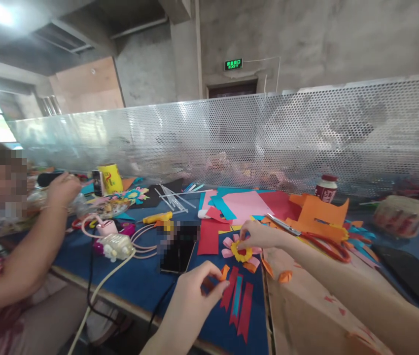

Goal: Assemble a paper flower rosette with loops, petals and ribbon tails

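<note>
My left hand (pixel 198 291) pinches a small folded loop of orange paper (pixel 225 272) between thumb and fingertips, held over the blue table. Just beyond it lies a paper flower (pixel 241 252) with a frilled yellow ring, a red centre and pink and orange loop petals. My right hand (pixel 257 233) reaches in from the right with its fingertips at the top of the yellow ring; what lies under them is hidden. Red and blue paper ribbons (pixel 236 301) with notched ends rest below the flower. Loose orange petals (pixel 285 276) lie to its right.
Scissors (pixel 320 241) with red handles lie beside orange paper (pixel 316 214). A phone (pixel 179 249), a yellow glue gun (pixel 157 217) and coiled cords (pixel 145 241) are at centre-left. A jar (pixel 327 188) stands behind. Another person's arm (pixel 43 246) works at far left.
</note>
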A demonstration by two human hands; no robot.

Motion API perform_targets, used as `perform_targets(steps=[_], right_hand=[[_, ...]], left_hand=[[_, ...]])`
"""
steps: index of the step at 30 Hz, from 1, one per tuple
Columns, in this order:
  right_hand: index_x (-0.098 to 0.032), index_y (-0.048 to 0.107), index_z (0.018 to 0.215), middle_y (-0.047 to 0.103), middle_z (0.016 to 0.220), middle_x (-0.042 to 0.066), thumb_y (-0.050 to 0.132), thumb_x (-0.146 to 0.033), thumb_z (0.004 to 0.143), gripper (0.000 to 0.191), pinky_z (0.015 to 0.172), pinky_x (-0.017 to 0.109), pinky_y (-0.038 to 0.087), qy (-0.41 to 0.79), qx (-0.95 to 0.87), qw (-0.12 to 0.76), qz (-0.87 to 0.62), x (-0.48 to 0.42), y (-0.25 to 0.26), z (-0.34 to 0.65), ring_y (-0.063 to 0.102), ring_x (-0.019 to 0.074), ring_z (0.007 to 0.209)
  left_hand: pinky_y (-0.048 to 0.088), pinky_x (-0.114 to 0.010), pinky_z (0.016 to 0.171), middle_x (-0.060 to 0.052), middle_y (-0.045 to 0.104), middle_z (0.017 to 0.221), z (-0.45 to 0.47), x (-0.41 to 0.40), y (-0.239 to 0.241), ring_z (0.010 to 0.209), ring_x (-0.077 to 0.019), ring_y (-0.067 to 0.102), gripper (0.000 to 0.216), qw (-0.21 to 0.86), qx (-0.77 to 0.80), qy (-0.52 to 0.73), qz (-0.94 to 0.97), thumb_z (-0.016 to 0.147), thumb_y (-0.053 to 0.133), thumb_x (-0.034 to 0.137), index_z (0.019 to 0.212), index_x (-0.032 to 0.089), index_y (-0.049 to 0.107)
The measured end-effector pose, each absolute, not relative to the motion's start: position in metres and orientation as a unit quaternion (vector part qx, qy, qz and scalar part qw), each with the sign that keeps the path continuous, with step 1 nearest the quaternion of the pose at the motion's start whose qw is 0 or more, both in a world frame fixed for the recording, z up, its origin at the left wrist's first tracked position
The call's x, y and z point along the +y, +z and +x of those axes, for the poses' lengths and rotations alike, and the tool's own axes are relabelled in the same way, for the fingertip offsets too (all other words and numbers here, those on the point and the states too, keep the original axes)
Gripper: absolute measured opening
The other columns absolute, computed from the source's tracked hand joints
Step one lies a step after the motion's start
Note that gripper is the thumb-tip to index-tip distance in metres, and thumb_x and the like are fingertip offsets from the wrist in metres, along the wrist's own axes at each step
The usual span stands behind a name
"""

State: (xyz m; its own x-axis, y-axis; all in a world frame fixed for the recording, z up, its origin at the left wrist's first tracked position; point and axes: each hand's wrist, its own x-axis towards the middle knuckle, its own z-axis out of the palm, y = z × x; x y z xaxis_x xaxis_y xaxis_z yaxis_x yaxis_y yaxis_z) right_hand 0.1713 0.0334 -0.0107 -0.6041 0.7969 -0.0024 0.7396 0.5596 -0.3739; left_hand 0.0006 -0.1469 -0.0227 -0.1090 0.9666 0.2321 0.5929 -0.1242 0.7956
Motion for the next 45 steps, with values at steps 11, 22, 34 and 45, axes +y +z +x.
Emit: perform_targets(steps=[11,22,34,45], right_hand=[[-0.014,0.062,0.098,0.063,0.101,0.004,0.059,-0.031,0.085,0.021,0.08,0.038,0.05,0.173,-0.962,0.052,-0.204,0.037,0.017,-0.026,0.061,0.0177,0.091],[-0.014,0.061,0.099,0.064,0.096,0.003,0.052,-0.033,0.09,0.024,0.074,0.034,0.051,0.19,-0.953,0.096,-0.215,0.054,0.026,-0.043,0.062,0.0157,0.083],[-0.017,0.064,0.064,0.059,0.086,0.01,0.062,-0.055,0.071,0.039,0.068,0.035,0.042,0.13,-0.871,0.083,-0.466,0.028,0.002,0.162,0.053,0.0224,0.083],[-0.014,0.06,0.08,0.058,0.073,-0.001,0.068,-0.037,0.073,0.026,0.057,0.025,0.042,0.321,-0.826,0.161,-0.435,0.039,-0.007,0.17,0.052,0.0102,0.062]], left_hand=[[0.046,-0.02,0.045,0.001,0.064,0.059,-0.038,-0.171,-0.003,0.05,-0.015,0.06,0.022,0.204,0.654,0.457,0.568,0.075,0.061,0.043,0.073,0.022,0.061],[0.046,-0.018,0.042,0.001,0.065,0.059,-0.063,-0.169,-0.009,0.053,-0.0159,0.063,0.023,0.23,0.667,0.499,0.503,0.07,0.064,0.044,0.072,0.021,0.062],[0.046,-0.02,0.042,-0.001,0.064,0.064,-0.017,-0.141,-0.016,0.058,-0.0174,0.064,0.025,0.358,0.586,0.486,0.54,0.076,0.06,0.044,0.075,0.018,0.058],[0.046,-0.02,0.04,-0.004,0.062,0.079,0.001,-0.124,-0.029,0.064,-0.0159,0.062,0.026,0.412,0.534,0.497,0.546,0.081,0.054,0.042,0.078,0.017,0.052]])
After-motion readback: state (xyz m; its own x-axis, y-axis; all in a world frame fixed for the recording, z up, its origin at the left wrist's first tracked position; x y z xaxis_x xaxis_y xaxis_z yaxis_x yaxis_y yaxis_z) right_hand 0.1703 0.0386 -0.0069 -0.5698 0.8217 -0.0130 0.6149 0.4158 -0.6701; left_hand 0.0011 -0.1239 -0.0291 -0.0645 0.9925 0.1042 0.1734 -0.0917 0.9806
